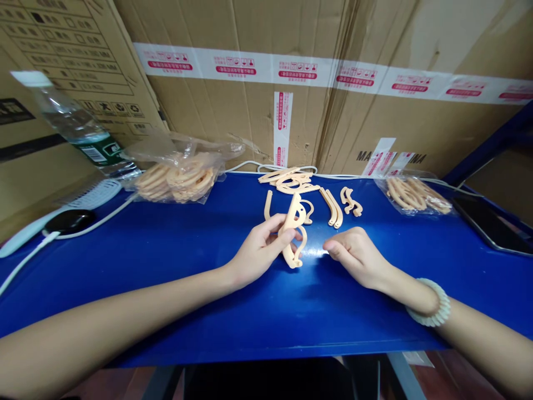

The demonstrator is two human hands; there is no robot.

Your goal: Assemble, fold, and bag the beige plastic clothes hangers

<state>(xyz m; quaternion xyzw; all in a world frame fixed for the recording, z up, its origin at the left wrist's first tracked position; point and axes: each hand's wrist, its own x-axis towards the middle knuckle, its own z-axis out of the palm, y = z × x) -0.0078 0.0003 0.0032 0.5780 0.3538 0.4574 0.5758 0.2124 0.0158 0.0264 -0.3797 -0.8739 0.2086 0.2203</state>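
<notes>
Peach plastic piece (287, 253) pinched in left fingers (280, 244) over the counter (175, 233), long axis roughly toward the cardboard (233, 122). Right fingers (338, 251) curled; can't tell if holding anything. Loose strips (338, 218) just beyond them. Clear bags of peach parts: left bag (187, 145) beyond left fingers, right bag (441, 205) beyond right.

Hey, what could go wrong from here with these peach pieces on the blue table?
The held peach piece might slip, since only the left hand grips it. The right hand is near the curved strips and small hooked pieces, so it could nudge them out of place if it moves forward.
</notes>
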